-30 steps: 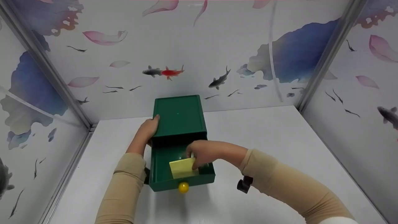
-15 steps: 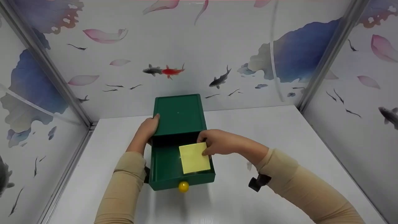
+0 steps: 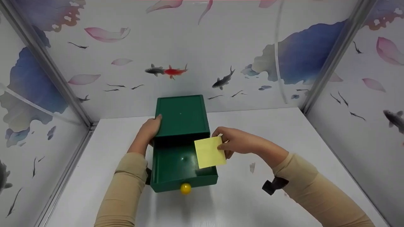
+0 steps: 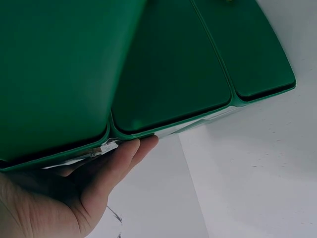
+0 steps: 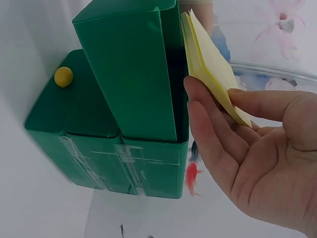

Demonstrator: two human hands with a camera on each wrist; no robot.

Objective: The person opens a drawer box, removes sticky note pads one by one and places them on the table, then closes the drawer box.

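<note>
A green drawer cabinet point(image 3: 181, 116) stands with its top drawer point(image 3: 169, 186) pulled out, a yellow knob point(image 3: 186, 189) on the drawer's front. My left hand point(image 3: 151, 128) lies along the cabinet's left side, a fingertip at the top edge; in the left wrist view its fingers point(image 4: 121, 158) press straight against the green side. My right hand point(image 3: 238, 141) pinches a pad of yellow sticky notes point(image 3: 208, 153) between thumb and fingers, over the drawer's right wall. In the right wrist view the pad point(image 5: 210, 64) shows several layers, beside the drawer point(image 5: 129, 74).
Another yellow knob point(image 5: 63, 77) sits on a lower drawer in the right wrist view. The cabinet is on a white table point(image 3: 268, 195), near a back wall point(image 3: 189, 47) printed with fish and petals. Side walls stand left and right.
My right hand has lifted the yellow sticky notes out of the drawer and moved them up and to the right. The left hand and the cabinet have stayed in place.
</note>
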